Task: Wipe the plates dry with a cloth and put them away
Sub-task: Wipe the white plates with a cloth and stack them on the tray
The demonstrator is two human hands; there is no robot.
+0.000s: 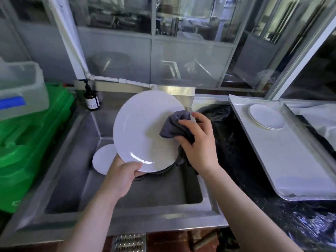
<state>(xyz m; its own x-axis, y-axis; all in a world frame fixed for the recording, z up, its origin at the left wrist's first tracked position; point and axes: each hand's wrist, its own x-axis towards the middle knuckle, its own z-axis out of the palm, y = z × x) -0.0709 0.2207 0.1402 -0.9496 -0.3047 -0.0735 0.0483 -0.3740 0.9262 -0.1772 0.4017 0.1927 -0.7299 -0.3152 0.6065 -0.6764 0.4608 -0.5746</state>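
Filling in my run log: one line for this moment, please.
step: wiping | left hand: holds large plate over sink | right hand: presses grey cloth on plate | tray: plates stacked

I see a glossy white ceramic-looking plate (pixel 143 131), smooth, with a bright glare near its lower rim. The grey cloth (pixel 175 127) on it looks soft, matt and creased. The sink (pixel 76 166) is brushed, dull metal. The tray (pixel 291 160) at right is smooth pale metal. The green crate (pixel 27 142) looks like shiny plastic; the bottle (pixel 91 100) is dark glossy glass or plastic.
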